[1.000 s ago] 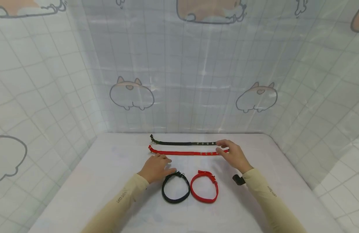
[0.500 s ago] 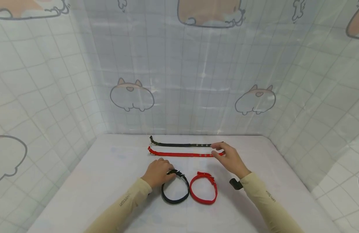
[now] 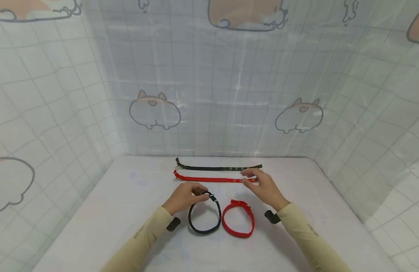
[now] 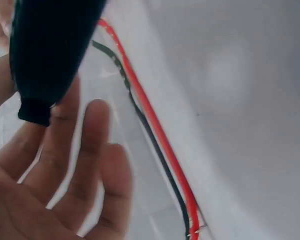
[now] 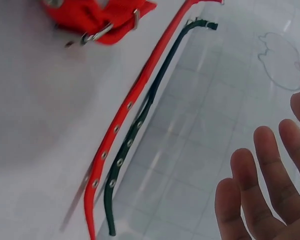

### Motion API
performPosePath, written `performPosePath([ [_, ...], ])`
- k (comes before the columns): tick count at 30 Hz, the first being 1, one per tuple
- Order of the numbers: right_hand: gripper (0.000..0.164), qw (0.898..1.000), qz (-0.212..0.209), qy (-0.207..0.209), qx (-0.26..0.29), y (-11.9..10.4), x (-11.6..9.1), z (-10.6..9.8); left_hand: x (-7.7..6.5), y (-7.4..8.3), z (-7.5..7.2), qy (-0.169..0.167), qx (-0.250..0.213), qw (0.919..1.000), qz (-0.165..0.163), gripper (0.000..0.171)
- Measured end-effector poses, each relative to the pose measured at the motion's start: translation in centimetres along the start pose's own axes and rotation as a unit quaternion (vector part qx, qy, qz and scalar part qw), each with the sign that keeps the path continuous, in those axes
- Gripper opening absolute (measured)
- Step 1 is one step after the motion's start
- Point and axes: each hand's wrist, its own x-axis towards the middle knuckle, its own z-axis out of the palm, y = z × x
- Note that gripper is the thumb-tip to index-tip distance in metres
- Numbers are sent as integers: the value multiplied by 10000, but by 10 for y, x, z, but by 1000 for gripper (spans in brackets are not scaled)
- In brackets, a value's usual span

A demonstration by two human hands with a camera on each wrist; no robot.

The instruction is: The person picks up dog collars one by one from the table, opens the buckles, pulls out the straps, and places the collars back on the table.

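Collar of black strap [image 3: 204, 232], buckled into a ring, is sitting in the grasp of the left hand [image 3: 184, 196], over the middle of the white table [image 3: 331, 204]. Thumb and fingers are pinching it at its far side, just beside the metal buckle [image 3: 211, 195], while the remaining fingers are curving with gaps showing between them. To the ring's right, a red ring collar [image 3: 239, 235] is lying just beside it; I'm not able to tell whether the two are touching. Farther back, a straight red collar [image 3: 209, 179] is stretching sideways, and behind it a dark green collar [image 3: 206, 168] is lying nearly parallel, both showing eyelets toward their right ends. The right hand [image 3: 265, 189] is hovering by those ends, thumb and fingertips standing apart, gripping nothing. Small dark lettering is running along the left sleeve [image 3: 141, 236] and the right sleeve [image 3: 302, 226]; it is seeming to start with "Let", the rest being too blurred for reading. Behind everything, a gridded curtain [image 3: 213, 128] is hanging, cartoon dogs decorating it.
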Motion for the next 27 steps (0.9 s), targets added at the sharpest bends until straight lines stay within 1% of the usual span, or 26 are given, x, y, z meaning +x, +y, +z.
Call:
performPosePath([
  [2,31,10000,7,-20,-16,-4,0,2,1,3,-2,213,-91,9996,138,30],
  [4,31,10000,-15,-56,-45,-8,0,4,3,8,-4,506,-48,9982,305,29],
  [7,31,9999,-85,-126,-20,-14,0,7,6,14,-8,980,62,9935,580,29],
  [9,31,9998,-114,-186,-19,-17,0,9,9,18,-10,1237,187,9893,755,31],
  [12,33,9996,-138,-250,23,-20,0,13,11,23,-13,1442,321,9851,876,34],
  [15,34,9995,-185,-257,46,-23,-1,16,12,29,-14,1481,335,9835,982,36],
  [20,37,9991,-307,-300,44,-29,-1,19,12,42,-13,1307,106,9838,1223,38],
  [25,41,9980,-301,-543,131,-39,0,19,12,52,-9,1223,142,9813,1483,41],
  [27,41,9974,-287,-644,147,-42,-1,20,12,55,-8,1209,106,9799,1584,41],
])
